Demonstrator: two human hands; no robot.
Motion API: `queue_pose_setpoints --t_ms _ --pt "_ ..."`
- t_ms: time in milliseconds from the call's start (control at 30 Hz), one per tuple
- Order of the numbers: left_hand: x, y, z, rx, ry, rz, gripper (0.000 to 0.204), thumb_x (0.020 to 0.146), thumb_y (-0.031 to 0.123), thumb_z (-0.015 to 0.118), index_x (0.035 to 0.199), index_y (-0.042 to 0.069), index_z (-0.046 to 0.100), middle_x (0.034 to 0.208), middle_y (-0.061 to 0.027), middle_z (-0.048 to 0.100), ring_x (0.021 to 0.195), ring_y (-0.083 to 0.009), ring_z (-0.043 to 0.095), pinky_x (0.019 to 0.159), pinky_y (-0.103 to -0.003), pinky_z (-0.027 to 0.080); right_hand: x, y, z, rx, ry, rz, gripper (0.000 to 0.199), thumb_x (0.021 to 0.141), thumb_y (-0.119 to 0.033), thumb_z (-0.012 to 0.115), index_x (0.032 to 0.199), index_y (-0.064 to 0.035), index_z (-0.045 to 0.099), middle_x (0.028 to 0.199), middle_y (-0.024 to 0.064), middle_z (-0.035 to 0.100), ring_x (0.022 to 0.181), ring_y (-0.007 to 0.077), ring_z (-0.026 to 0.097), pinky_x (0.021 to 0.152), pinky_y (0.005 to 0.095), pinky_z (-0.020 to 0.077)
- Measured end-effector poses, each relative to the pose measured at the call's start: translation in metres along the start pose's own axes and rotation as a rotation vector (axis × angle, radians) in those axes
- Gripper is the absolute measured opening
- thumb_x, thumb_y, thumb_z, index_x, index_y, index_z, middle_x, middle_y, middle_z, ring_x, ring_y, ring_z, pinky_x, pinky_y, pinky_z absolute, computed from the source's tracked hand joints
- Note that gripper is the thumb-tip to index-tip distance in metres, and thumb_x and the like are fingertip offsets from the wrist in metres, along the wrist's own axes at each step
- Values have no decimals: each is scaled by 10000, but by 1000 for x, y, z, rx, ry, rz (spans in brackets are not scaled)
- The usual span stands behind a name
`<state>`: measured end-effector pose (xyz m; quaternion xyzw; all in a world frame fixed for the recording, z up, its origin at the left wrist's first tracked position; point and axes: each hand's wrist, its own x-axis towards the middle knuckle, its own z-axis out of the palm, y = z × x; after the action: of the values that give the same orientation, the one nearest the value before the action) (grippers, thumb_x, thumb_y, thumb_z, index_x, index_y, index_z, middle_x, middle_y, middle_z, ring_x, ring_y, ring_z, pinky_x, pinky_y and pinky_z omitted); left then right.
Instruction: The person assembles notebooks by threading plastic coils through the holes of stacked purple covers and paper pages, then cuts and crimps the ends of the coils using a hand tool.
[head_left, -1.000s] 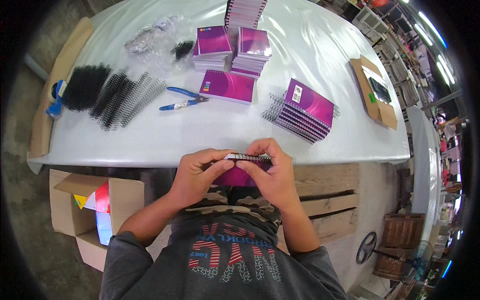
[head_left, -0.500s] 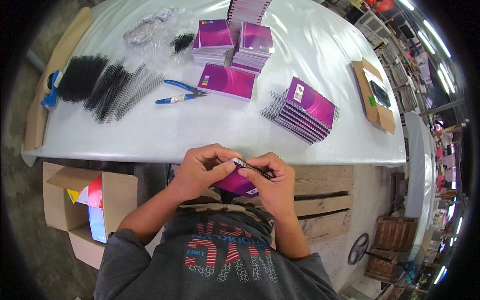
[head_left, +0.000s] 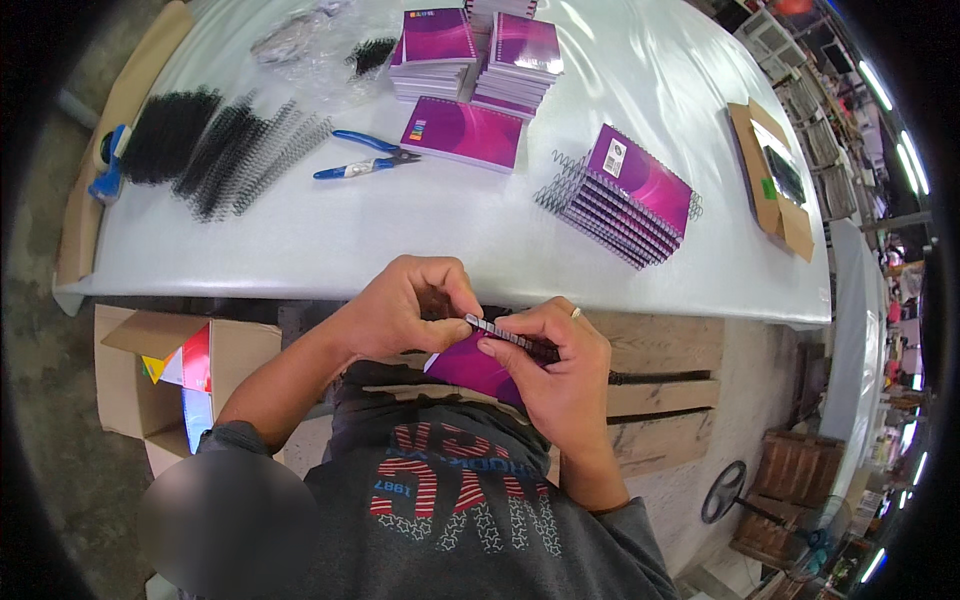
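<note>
Over my lap, just off the table's front edge, I hold a purple notebook (head_left: 474, 366) with a black spiral coil (head_left: 500, 333) along its upper edge. My right hand (head_left: 563, 362) grips the bound edge between thumb and fingers. At the coil's left end, my left hand (head_left: 408, 308) is closed in a pinch; the exact contact there is too small to make out. A pile of notebooks (head_left: 640, 190) with coils sticking out past their ends lies ahead on the right. Blue-handled pliers (head_left: 365, 155) rest on the table beside another purple notebook (head_left: 462, 134).
Loose black coils (head_left: 215, 155) lie on the left of the white-covered table (head_left: 400, 225), near a blue tape dispenser (head_left: 108, 165). Notebook stacks (head_left: 432, 60) stand behind. A cardboard box (head_left: 140, 385) sits low left; an opened carton (head_left: 770, 180) lies far right.
My left hand has shifted from the notebook's corner to a pinch at the coil's left end, its wrist raised. The whole view has moved slightly, so the table things appear higher.
</note>
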<state>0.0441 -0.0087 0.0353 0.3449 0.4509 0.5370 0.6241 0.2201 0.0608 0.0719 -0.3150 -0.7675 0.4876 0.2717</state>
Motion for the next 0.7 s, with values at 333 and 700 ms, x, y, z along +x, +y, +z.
queue_pose_setpoints --t_ms 333,700 --pt "21 -19 3 -4 -46 23 239 626 -119 567 735 71 471 743 -31 522 684 -109 491 615 -226 399 0 13 -9 -87 -12 -47 156 716 -91 724 818 -54 612 722 83 568 622 225 580 537 310 449" --pt "55 32 49 714 -52 328 230 858 107 617 1054 20 530 770 -9 579 674 -64 512 586 -216 404 15 14 -80 -187 302 -140 305 712 -73 726 1004 -54 639 925 96 643 856 205 606 761 316 460"
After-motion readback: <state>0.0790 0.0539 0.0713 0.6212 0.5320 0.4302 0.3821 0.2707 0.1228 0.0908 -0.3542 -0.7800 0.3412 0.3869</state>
